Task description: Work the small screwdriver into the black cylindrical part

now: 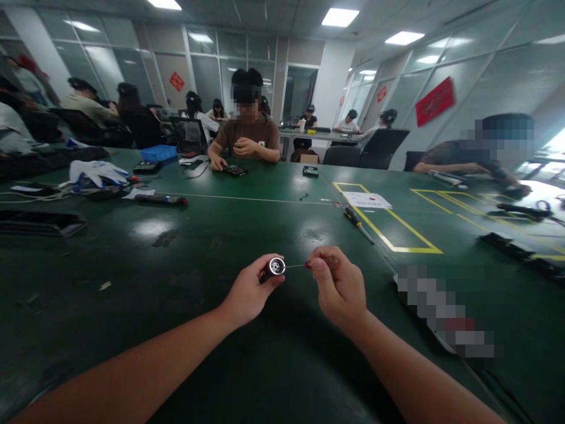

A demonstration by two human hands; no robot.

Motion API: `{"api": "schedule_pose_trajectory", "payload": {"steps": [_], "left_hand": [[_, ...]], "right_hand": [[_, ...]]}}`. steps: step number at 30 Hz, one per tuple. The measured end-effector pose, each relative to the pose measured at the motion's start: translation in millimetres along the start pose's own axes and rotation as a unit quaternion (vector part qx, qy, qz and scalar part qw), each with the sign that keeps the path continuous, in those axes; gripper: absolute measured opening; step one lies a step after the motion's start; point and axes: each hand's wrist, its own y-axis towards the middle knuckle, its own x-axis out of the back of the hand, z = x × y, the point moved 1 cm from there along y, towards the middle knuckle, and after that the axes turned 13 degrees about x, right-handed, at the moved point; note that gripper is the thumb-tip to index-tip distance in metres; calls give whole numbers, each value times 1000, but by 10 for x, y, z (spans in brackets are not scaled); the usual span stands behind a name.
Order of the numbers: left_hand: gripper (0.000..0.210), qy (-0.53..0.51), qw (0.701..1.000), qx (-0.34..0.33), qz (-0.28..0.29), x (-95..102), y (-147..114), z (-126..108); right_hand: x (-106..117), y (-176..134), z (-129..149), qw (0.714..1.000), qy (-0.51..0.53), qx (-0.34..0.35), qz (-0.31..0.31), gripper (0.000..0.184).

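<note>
My left hand [251, 291] is closed around a small dark cylinder [276, 267] with a bright metal rim, its open end turned up toward me. Inside the rim some round details show, too small to make out. In my right hand [338, 288] is a screwdriver [308, 265] with a reddish, see-through handle and a thin shaft. The shaft points left, and its tip meets the right side of the cylinder's rim; whether it sits in a screw or slot I cannot tell. Both hands are above the green table [212, 353].
A yellow-and-black screwdriver [358, 224] lies ahead to the right, by a paper sheet [366, 200] and yellow tape. A blurred-out flat object [441, 318] is near my right forearm. White gloves [99, 174] and a dark pen-like tool [161, 200] lie left. A person [249, 132] works opposite.
</note>
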Motion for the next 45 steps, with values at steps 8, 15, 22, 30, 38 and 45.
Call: {"api": "schedule_pose_trajectory", "payload": {"steps": [8, 15, 22, 30, 38, 45], "left_hand": [[36, -7, 1000, -8, -9, 25, 30, 26], [34, 31, 999, -16, -27, 54, 8, -38], [36, 45, 998, -20, -40, 80, 25, -23], [36, 46, 998, -26, -29, 88, 31, 12], [34, 78, 995, -38, -41, 94, 12, -19], [32, 123, 988, -57, -75, 114, 1, -59]], "right_hand": [[-39, -24, -43, 998, 49, -17, 43, 17], [-34, -3, -21, 1000, 20, -2, 19, 12], [-25, -22, -33, 999, 19, 8, 34, 16], [-58, -33, -23, 998, 28, 10, 49, 13], [-62, -7, 2, 1000, -1, 18, 21, 9], [-32, 6, -5, 999, -31, 24, 23, 14]]}}
